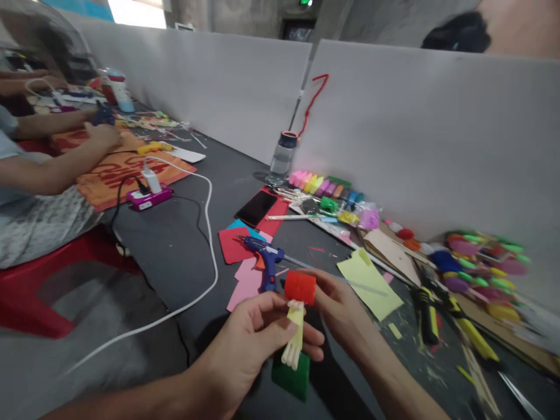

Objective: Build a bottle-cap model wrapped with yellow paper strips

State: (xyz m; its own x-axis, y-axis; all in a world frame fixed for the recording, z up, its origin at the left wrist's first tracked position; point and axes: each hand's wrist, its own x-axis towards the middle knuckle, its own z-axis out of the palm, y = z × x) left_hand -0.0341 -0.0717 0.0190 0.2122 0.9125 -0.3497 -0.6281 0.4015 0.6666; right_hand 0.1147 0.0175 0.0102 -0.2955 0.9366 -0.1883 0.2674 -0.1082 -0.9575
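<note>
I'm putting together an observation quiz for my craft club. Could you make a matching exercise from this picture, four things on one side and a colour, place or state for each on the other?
Column 1
1. Yellow-wrapped stick bundle
2. Nearest glue gun
3. Power strip
4. Phone

Column 2
A. Magenta
B. Lying flat, with a dark screen
C. Held in the left hand
D. Mostly blue, with an orange trigger

Right pairs: 1-C, 2-D, 3-A, 4-B
</note>
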